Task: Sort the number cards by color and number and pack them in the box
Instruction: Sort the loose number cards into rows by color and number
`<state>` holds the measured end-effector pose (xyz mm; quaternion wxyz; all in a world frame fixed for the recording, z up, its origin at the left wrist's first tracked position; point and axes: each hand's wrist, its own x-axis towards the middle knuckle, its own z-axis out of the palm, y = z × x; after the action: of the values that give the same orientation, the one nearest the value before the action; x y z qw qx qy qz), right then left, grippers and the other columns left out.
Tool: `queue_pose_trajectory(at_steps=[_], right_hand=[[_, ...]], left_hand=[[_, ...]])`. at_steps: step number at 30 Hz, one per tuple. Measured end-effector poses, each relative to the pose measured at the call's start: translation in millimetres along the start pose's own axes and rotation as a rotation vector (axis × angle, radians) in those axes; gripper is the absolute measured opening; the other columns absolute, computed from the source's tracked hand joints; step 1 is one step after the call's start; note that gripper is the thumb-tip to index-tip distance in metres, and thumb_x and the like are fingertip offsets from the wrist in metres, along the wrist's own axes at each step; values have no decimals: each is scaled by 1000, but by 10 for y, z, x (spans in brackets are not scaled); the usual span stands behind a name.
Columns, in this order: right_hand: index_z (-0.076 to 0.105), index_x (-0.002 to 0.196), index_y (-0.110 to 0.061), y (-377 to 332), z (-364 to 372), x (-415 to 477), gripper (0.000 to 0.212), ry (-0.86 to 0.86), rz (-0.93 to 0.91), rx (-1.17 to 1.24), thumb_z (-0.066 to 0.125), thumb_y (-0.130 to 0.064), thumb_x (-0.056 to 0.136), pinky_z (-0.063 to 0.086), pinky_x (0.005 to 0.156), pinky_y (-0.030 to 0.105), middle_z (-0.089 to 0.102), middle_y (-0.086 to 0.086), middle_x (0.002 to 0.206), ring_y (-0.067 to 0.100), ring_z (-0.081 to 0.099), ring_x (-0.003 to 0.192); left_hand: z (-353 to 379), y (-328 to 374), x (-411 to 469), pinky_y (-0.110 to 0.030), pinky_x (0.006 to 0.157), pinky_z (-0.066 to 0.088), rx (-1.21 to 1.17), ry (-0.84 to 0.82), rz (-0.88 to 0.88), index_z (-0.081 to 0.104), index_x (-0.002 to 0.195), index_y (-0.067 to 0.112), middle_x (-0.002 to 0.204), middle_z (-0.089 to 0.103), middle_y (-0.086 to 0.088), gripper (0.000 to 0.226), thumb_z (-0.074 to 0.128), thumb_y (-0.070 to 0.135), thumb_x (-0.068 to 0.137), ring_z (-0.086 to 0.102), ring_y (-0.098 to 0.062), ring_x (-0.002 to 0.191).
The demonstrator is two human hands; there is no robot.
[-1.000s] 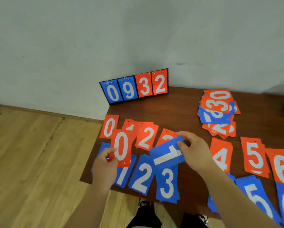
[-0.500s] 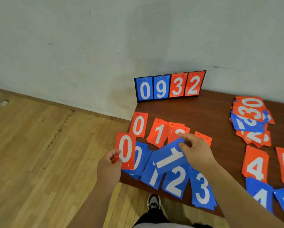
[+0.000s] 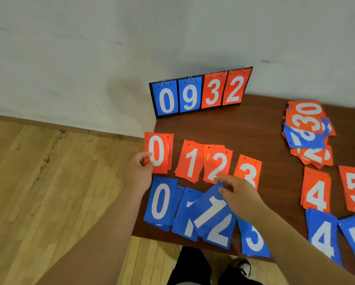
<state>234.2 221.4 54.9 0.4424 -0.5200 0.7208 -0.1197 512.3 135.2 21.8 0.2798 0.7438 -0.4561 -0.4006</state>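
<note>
Dark wooden table [image 3: 254,124] against a pale wall [image 3: 90,48], over plank flooring [image 3: 49,192]. A flip scoreboard [image 3: 201,91] reading 0932 stands at the back, with a mixed card heap [image 3: 308,132] to the right. The left hand [image 3: 138,175] pinches a red 0 card [image 3: 160,145]. The right hand [image 3: 240,196] pinches a tilted blue 1 card [image 3: 211,210] over the blue piles.

Two hands each pinch one card, the left hand [image 3: 138,175] a red 0 [image 3: 157,153] and the right hand [image 3: 239,194] a blue 1 [image 3: 211,210], with six red piles [image 3: 191,161] and six blue piles [image 3: 160,202] around those grips, one mixed heap [image 3: 308,130] far to their right, and one scoreboard [image 3: 200,91] beyond them showing two blue and two red digits.
</note>
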Motion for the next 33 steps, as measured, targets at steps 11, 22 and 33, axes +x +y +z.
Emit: queue_pose_trajectory(at_steps=[11, 22, 33], right_hand=[[60, 123, -34, 45, 583, 306, 29, -166, -89, -54, 65, -19, 98, 44, 77, 9, 64, -14, 113, 1, 60, 100], [62, 126, -29, 30, 726, 374, 35, 117, -210, -340, 69, -38, 93, 42, 104, 32, 60, -9, 122, 16, 50, 116], [56, 131, -33, 560, -546, -172, 45, 467, -23, -276, 69, -44, 89, 43, 108, 42, 49, -7, 140, 18, 44, 130]], left_hand=[[427, -255, 394, -33, 89, 57, 419, -25, 159, 61, 125, 28, 129, 56, -4, 23, 57, 28, 102, 61, -22, 114], [333, -117, 264, -29, 93, 43, 593, -10, 193, 59, 132, 29, 129, 52, -3, 33, 60, 35, 100, 51, -22, 121], [708, 314, -872, -41, 110, 41, 698, -148, 409, 46, 138, 34, 135, 46, 6, 52, 61, 55, 93, 42, -19, 132]])
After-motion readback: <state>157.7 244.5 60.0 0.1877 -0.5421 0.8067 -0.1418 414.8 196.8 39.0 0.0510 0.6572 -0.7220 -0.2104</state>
